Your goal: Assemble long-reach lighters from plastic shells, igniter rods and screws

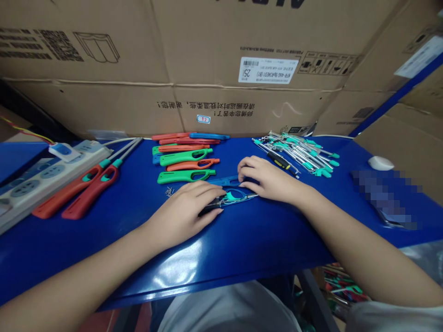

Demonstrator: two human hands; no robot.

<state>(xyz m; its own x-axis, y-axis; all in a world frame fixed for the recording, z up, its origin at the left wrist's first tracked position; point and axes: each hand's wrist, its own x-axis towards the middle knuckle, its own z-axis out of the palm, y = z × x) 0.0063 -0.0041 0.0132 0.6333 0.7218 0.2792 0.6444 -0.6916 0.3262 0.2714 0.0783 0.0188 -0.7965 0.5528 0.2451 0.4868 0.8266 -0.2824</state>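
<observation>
My left hand (190, 207) is closed over a blue lighter half-shell (244, 199) lying on the table. Inside that half sit a black part, a green trigger (230, 197) and a thin wire; my palm and fingers hide its rear end. Just behind it is a second blue half-shell (224, 180). The curled fingers of my right hand (265, 177) are at this second half's right end, seemingly gripping it. Near my right thumb, a short metal tip (252, 196) shows at the front of the first half. Several small screws (169, 191) lie beside my left hand.
Green (187, 176), orange and blue lighter shells are stacked behind my hands. To the right lie a pile of metal lighter rods (304, 152) and a black-yellow screwdriver (278, 160). Two red-orange lighters (92, 192) rest beside a power strip (48, 175). Cardboard (207, 60) walls the back.
</observation>
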